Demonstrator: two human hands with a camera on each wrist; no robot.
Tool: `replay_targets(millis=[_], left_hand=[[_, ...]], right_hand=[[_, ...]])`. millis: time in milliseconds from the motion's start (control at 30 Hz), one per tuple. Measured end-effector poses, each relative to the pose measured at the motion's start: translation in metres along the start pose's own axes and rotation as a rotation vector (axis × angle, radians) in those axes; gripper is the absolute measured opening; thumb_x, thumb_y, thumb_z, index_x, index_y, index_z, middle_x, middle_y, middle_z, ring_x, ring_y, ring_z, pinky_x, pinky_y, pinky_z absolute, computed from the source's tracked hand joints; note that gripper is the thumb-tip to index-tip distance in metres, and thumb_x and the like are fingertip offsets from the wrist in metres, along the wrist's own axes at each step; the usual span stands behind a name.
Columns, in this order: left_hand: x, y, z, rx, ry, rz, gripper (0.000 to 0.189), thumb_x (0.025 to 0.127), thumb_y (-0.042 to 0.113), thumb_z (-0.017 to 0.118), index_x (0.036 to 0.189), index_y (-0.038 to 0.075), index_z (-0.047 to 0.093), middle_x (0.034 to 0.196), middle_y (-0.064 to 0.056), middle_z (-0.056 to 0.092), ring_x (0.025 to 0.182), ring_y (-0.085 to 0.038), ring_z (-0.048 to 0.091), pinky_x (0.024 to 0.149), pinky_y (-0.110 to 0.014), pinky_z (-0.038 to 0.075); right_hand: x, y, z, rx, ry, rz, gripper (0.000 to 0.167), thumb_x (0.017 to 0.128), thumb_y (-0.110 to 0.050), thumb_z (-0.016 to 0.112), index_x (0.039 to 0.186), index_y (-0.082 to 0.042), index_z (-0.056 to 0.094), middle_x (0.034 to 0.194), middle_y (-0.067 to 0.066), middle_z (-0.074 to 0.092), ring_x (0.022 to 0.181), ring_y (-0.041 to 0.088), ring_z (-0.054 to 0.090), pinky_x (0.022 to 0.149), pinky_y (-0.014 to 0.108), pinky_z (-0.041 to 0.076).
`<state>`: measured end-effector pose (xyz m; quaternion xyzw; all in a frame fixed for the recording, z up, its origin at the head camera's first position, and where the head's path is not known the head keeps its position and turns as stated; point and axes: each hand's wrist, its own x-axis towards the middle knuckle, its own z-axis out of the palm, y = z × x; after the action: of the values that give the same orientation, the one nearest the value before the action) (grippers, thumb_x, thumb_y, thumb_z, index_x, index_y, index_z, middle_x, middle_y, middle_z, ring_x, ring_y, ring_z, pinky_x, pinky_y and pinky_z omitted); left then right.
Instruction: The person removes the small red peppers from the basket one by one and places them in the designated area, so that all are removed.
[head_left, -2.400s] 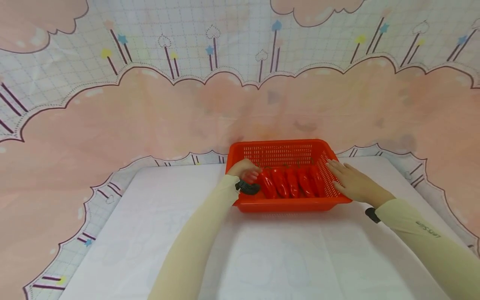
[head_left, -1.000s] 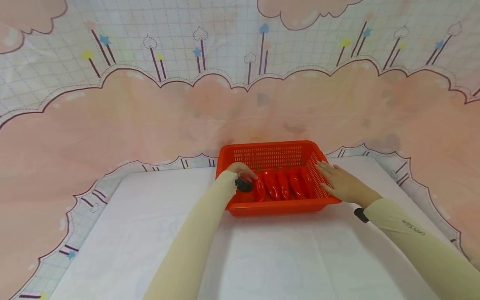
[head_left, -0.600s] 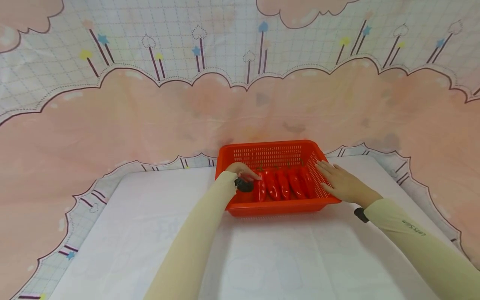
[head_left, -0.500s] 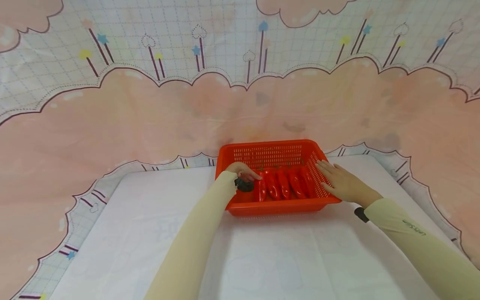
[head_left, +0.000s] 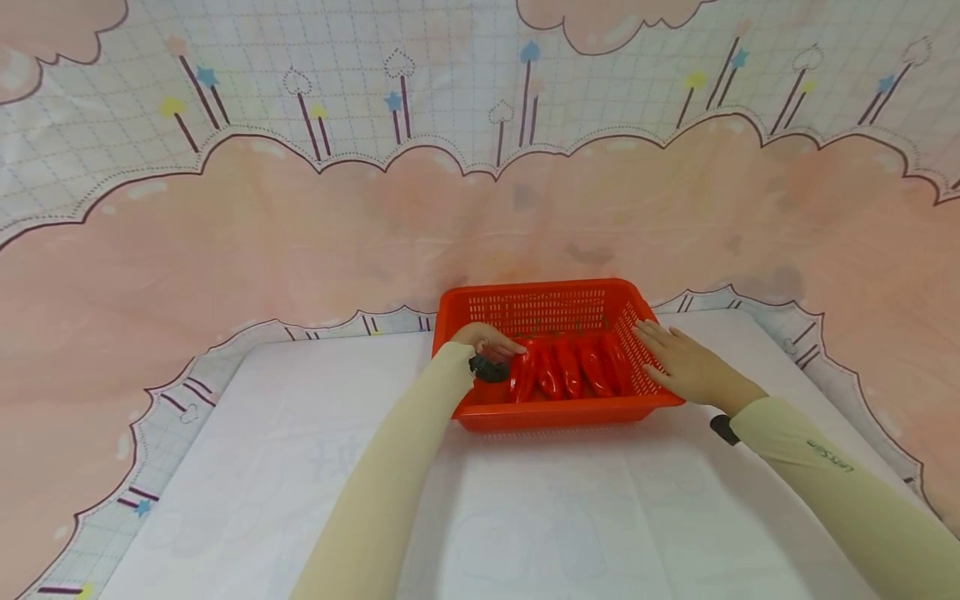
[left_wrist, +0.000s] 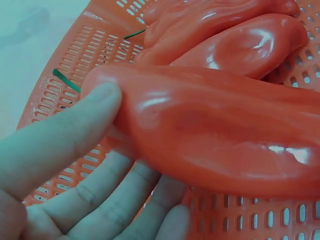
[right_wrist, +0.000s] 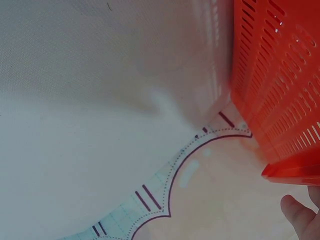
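Several long, glossy red peppers with thin green stems lie side by side in a red perforated plastic basket [head_left: 555, 412]. My left hand [head_left: 483, 337] reaches in over the basket's left side and pinches the leftmost red pepper [left_wrist: 210, 130] near its stem end. In the left wrist view the thumb lies on top of it, with the other fingers bent beneath. The neighbouring peppers [head_left: 592, 367] lie to its right. My right hand [head_left: 690, 367] rests on the basket's right rim, fingers extended. Only a little of that hand shows in the right wrist view.
The basket stands near the back of a table covered with a white cloth [head_left: 300, 450]. Behind it hangs a pink and white patterned cloth [head_left: 337, 233]. Both forearms, in pale sleeves, extend over the table, with dark bands at the wrists.
The head view has shifted somewhat. My left fingers have moved slightly right with the leftmost pepper, whose stem end now leans toward its neighbours. My right hand has stayed on the rim.
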<state>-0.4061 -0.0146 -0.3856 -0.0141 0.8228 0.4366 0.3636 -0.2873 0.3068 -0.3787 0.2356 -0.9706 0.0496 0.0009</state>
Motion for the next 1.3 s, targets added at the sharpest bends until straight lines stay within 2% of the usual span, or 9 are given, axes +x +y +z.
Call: replay_targets(millis=[67,300,400,500,700,867,967,1133,1300], left_hand=[[0.002,0.001,0.0,0.005,-0.025,0.001,0.051,0.087,0.032,0.066,0.129,0.004,0.057,0.134,-0.013,0.056,0.131,-0.03,0.046,0.113,-0.046,0.032],[0.008,0.003,0.001,0.138,-0.135,0.071,0.05,0.094,0.03,0.056,0.135,0.002,0.05,0.14,-0.015,0.049,0.132,-0.027,0.045,0.112,-0.039,0.034],[0.009,0.003,0.002,0.149,-0.152,0.098,0.049,0.094,0.029,0.055,0.135,0.002,0.049,0.139,-0.015,0.05,0.132,-0.027,0.046,0.112,-0.038,0.035],[0.009,0.002,0.003,0.112,-0.155,0.125,0.049,0.094,0.028,0.056,0.134,0.001,0.05,0.138,-0.015,0.051,0.13,-0.028,0.048,0.112,-0.038,0.035],[0.004,-0.001,0.003,0.059,-0.071,0.172,0.045,0.09,0.031,0.062,0.126,0.004,0.059,0.13,-0.014,0.059,0.12,-0.029,0.057,0.108,-0.041,0.04],[-0.005,-0.001,0.005,-0.06,-0.013,0.228,0.04,0.087,0.03,0.066,0.119,0.007,0.064,0.123,-0.012,0.064,0.114,-0.028,0.061,0.105,-0.045,0.043],[-0.008,0.001,0.005,-0.1,0.031,0.269,0.036,0.086,0.028,0.068,0.116,0.007,0.067,0.12,-0.01,0.066,0.112,-0.027,0.062,0.103,-0.044,0.045],[-0.006,0.005,0.003,-0.149,0.063,0.37,0.036,0.089,0.022,0.065,0.118,0.002,0.065,0.122,-0.014,0.064,0.114,-0.029,0.061,0.101,-0.038,0.047],[-0.009,0.007,0.003,-0.19,0.089,0.431,0.038,0.089,0.02,0.065,0.121,-0.001,0.061,0.124,-0.017,0.062,0.114,-0.031,0.06,0.102,-0.04,0.046]], right_hand=[[0.0,0.0,-0.001,0.001,-0.001,0.0,0.065,0.095,-0.027,0.048,0.145,0.006,0.024,0.152,0.027,0.021,0.14,0.043,0.02,0.114,0.06,0.015],[0.0,0.0,-0.001,-0.012,0.0,0.0,0.065,0.095,-0.026,0.049,0.145,0.006,0.024,0.152,0.027,0.022,0.14,0.043,0.02,0.114,0.06,0.016],[0.001,0.001,0.0,-0.022,0.001,-0.002,0.064,0.095,-0.026,0.049,0.145,0.006,0.024,0.152,0.027,0.022,0.14,0.043,0.02,0.114,0.059,0.016],[0.001,0.001,0.001,-0.022,0.004,-0.004,0.064,0.095,-0.026,0.049,0.145,0.006,0.024,0.152,0.027,0.022,0.14,0.043,0.02,0.114,0.06,0.017],[0.001,0.002,0.002,-0.013,0.004,0.003,0.065,0.095,-0.027,0.049,0.145,0.005,0.024,0.152,0.027,0.021,0.14,0.043,0.02,0.114,0.06,0.016],[0.001,0.002,0.002,-0.016,0.002,0.001,0.065,0.095,-0.027,0.049,0.145,0.006,0.024,0.152,0.027,0.021,0.14,0.043,0.02,0.114,0.06,0.016],[0.001,0.001,0.001,-0.016,0.002,-0.003,0.065,0.095,-0.026,0.049,0.145,0.007,0.024,0.152,0.028,0.021,0.14,0.044,0.02,0.114,0.06,0.016],[0.001,0.001,0.001,-0.018,0.0,-0.003,0.065,0.095,-0.026,0.049,0.145,0.007,0.024,0.152,0.028,0.021,0.14,0.044,0.02,0.114,0.06,0.016],[0.001,0.001,0.002,-0.019,0.003,-0.003,0.065,0.094,-0.026,0.048,0.145,0.007,0.024,0.151,0.028,0.022,0.14,0.044,0.021,0.114,0.06,0.017]])
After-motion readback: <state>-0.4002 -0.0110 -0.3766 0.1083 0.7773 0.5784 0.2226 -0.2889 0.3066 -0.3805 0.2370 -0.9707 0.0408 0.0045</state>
